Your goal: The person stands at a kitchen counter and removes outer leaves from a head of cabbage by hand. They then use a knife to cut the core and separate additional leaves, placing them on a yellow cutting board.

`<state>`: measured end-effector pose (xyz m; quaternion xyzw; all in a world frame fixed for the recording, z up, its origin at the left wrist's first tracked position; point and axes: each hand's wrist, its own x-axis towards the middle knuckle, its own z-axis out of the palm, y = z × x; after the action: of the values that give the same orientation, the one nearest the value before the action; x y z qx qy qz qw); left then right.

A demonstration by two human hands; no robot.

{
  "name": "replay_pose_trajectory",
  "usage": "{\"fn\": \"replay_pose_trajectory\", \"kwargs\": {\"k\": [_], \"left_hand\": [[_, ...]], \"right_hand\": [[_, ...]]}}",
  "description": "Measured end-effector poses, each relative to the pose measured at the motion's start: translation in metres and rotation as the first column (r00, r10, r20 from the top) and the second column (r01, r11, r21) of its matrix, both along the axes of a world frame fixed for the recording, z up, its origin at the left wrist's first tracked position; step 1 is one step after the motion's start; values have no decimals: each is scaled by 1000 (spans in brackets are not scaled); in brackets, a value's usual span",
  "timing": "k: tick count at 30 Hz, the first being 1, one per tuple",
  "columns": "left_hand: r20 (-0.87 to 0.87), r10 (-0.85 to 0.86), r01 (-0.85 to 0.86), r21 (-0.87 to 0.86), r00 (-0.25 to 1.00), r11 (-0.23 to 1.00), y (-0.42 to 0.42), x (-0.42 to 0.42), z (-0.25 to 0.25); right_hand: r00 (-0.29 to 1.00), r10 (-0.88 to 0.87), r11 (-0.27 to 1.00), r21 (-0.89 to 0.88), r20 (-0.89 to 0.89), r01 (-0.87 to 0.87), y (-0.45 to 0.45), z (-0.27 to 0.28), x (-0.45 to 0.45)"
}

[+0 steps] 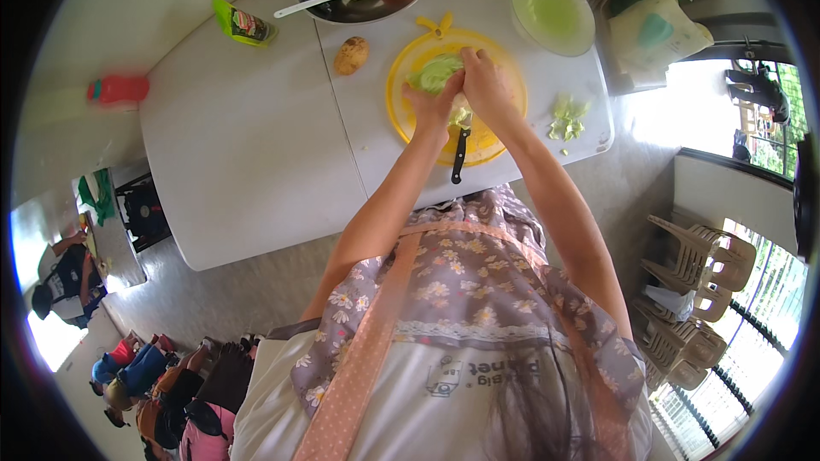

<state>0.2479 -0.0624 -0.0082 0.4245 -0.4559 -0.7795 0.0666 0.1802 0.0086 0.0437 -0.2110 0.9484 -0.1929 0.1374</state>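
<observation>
Over a round yellow chopping board [398, 109], both hands are on a pale green leafy vegetable [435, 72], which looks like cabbage. My left hand [428, 102] grips its near side, thumb and fingers spread around it. The curled fingers of my right hand [485, 82] hold its right side, partly hiding it. Below the hands, a black-handled knife [459, 157] lies with its handle over the board's near rim. Its blade is partly hidden by a leaf scrap [459, 118] on the board.
A potato [352, 56] sits left of the board. Behind are a steel bowl [410, 3] with a carrot and a white spatula, and a green pouch [242, 22]. To the right are a pale bowl [552, 13] and leaf scraps [567, 118] on the white table [256, 141]. Several people sit behind.
</observation>
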Motion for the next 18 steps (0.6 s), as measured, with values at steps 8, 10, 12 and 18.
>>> {"fn": "replay_pose_trajectory", "kwargs": {"k": [8,10,12,18], "left_hand": [[-76,0,0,0,997,1000,4,8,14],[-100,-28,19,-83,995,996,2,8,21],[-112,-38,18,-171,993,985,1,7,28],[-92,-75,20,-494,993,870,-6,8,36]], "right_hand": [[986,145,989,42,-83,-142,11,-6,2],[990,114,994,11,-86,-113,10,-2,3],[991,75,995,-60,-109,-82,8,1,2],[969,-54,946,-324,-240,-27,5,0,16]]}}
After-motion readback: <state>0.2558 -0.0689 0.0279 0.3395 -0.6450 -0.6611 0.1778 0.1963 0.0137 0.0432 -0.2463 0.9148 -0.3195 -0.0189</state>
